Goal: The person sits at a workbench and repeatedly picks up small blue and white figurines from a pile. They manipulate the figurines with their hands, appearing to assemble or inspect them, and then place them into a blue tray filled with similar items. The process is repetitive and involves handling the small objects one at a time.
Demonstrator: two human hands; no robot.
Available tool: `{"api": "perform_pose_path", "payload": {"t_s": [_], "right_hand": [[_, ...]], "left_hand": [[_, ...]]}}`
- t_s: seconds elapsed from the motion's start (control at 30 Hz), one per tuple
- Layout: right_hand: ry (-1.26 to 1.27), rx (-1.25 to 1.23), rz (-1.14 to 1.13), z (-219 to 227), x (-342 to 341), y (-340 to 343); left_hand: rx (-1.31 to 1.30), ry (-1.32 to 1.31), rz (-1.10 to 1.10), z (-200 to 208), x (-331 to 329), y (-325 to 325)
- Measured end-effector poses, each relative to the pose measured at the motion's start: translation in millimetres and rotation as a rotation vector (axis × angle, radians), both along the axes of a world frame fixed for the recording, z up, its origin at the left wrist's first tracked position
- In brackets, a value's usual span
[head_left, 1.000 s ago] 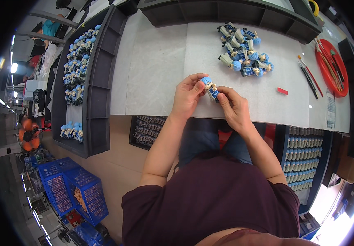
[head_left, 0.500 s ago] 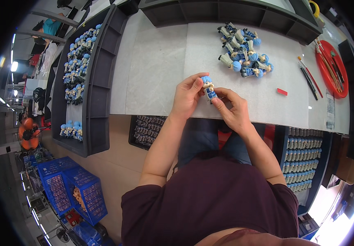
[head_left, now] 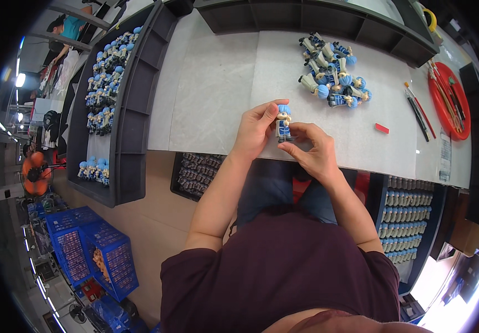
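A small blue-haired figurine [head_left: 284,123] in a blue and white outfit is held upright between both hands, above the table's near edge. My left hand [head_left: 256,129] grips its head from the left, thumb and fingers closed round it. From the right, the thumb and fingers of my right hand [head_left: 316,150] pinch it low, by the feet. Beyond the hands, a loose pile of like figurines [head_left: 334,72] lies on the white table top [head_left: 211,94].
On the left stands a dark grey crate [head_left: 131,127] of figurines; another grey crate [head_left: 317,19] lies along the back. To the right are brushes [head_left: 417,111], a red tray [head_left: 451,100] and a small red block [head_left: 382,129]. Trays [head_left: 406,222] with rows of figurines sit below the table.
The figurine has turned from tilted to upright, with its front showing more. My right thumb has slid down from its body to its feet. The view has shifted slightly.
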State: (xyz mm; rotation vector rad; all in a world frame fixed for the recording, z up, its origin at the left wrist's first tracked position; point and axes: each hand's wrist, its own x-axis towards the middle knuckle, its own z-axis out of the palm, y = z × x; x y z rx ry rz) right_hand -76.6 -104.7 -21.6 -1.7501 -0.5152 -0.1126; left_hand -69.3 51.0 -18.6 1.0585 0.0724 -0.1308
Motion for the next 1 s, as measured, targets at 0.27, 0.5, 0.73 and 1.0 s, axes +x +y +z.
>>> {"api": "perform_pose_path", "payload": {"t_s": [0.27,0.5,0.73,1.0], "right_hand": [[0.001,0.004,0.004,-2.5,0.0,0.4],[0.009,0.013,0.008,-5.0,-0.1,0.8],[0.0,-0.006,0.005,-2.9,-0.1,0.5],[-0.02,-0.011,0.002,-1.4,-0.4,0.9]], "left_hand": [[0.05,0.003,-0.026,0.7,0.2,-0.1],[0.048,0.01,-0.025,-0.4,1.1,-0.6],[0.025,-0.012,-0.026,-2.5,0.5,0.7],[-0.004,-0.038,-0.03,-2.6,-1.2,2.1]]}}
